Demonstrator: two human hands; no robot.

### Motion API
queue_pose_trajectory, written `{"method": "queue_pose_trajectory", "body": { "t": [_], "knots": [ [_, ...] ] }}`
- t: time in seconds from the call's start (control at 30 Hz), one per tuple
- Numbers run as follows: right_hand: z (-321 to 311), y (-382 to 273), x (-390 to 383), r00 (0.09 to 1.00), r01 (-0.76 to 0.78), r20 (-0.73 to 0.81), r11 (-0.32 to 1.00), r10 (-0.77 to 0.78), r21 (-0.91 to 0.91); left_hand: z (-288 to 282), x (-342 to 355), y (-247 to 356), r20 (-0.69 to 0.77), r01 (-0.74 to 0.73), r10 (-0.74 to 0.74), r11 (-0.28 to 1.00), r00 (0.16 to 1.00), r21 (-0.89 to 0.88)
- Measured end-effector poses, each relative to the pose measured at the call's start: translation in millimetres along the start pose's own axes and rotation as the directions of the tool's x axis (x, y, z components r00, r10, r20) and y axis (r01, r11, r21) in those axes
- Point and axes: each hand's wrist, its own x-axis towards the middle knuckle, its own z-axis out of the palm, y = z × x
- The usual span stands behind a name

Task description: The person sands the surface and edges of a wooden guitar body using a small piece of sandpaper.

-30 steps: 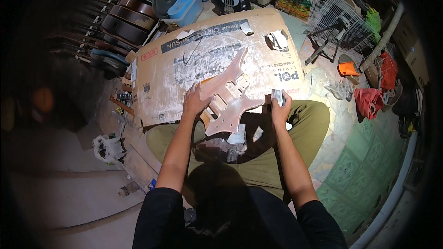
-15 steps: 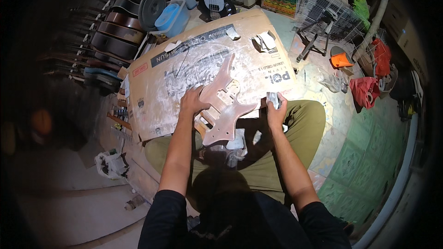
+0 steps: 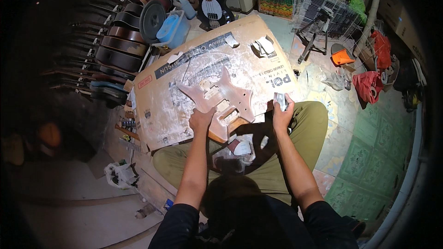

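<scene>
A bare wooden electric guitar body (image 3: 221, 94), reddish-brown with routed cavities, is tilted over a dusty flattened cardboard box (image 3: 159, 127). My left hand (image 3: 201, 120) grips its left edge, thumb on the top face and the other fingers hidden beneath. The two horns point away from me, toward the far left and the far side. To the right of the body, and apart from it, my right hand (image 3: 282, 114) is closed around a small grey block (image 3: 279, 99), perhaps wrapped in sandpaper. Torn paper pieces (image 3: 242, 147) lie between my legs.
Several acoustic guitars (image 3: 121, 41) stand in a row at the far left, beside a blue plastic tub (image 3: 175, 30). A black bass guitar (image 3: 213, 9) is beyond the cardboard. A wire cage (image 3: 325, 7), a tripod (image 3: 316, 34) and a red bag (image 3: 368, 87) occupy the right.
The guitar body has been turned counterclockwise, its neck end swinging from far right to far left. My left hand has shifted right and nearer with it. The right hand still holds the block.
</scene>
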Motion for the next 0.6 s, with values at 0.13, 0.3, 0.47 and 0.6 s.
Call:
{"method": "queue_pose_trajectory", "body": {
  "t": [0.13,0.3,0.47,0.6],
  "knots": [
    [0,0,-2,1.000,-0.018,0.015,1.000,0.018,0.002,9,-5,2,0.089,0.093,-0.085,0.992,0.992,-0.080],
    [3,-4,-4,1.000,-0.005,0.026,1.000,0.005,0.013,20,-3,-3,0.150,0.096,-0.070,0.980,0.986,-0.173],
    [-6,5,0,1.000,0.000,-0.007,1.000,0.000,-0.017,-3,-13,-3,-0.017,-0.019,0.016,0.990,1.000,-0.141],
    [7,-3,-6,1.000,-0.011,0.012,1.000,0.011,0.003,-19,33,-47,-0.136,-0.426,0.430,0.903,0.892,0.061]
  ]
}}
